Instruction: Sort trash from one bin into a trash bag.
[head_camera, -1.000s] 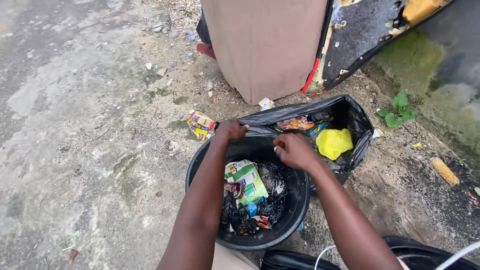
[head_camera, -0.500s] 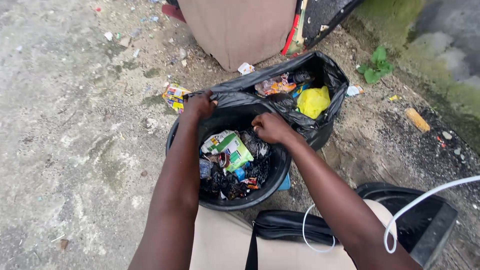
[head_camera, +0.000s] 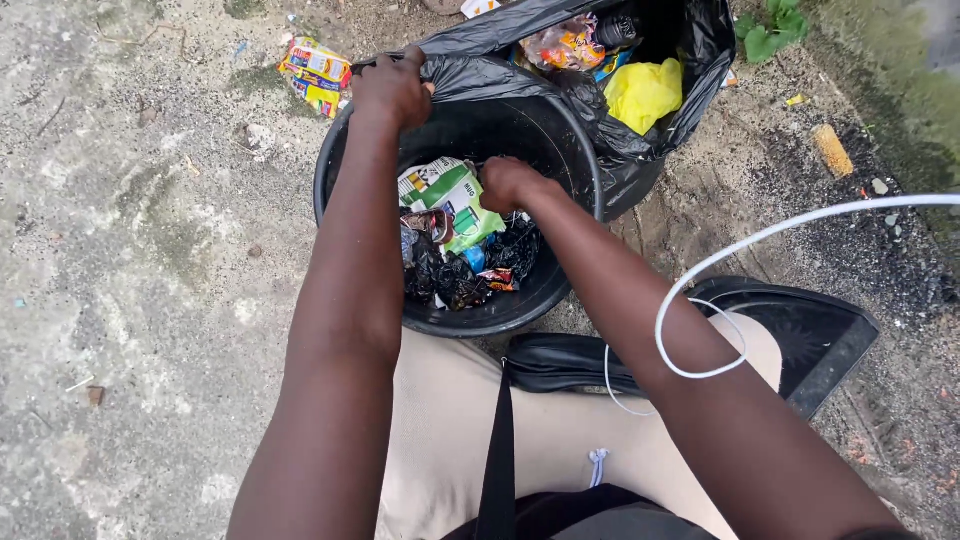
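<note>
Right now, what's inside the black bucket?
The black bucket holds a green-and-white carton, crumpled black plastic and small wrappers. The right hand reaches in; anything beneath the pile is hidden.

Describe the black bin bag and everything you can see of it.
The black bin bag is thin, glossy, crinkled plastic. It stands open on the gritty ground behind the round black bucket, its near edge draped over the bucket's far rim. The left hand grips that edge at the rim; the right hand is lower, inside the bucket. Inside the bag lie a crumpled yellow bag and colourful wrappers. Its top runs out of the picture.
</note>
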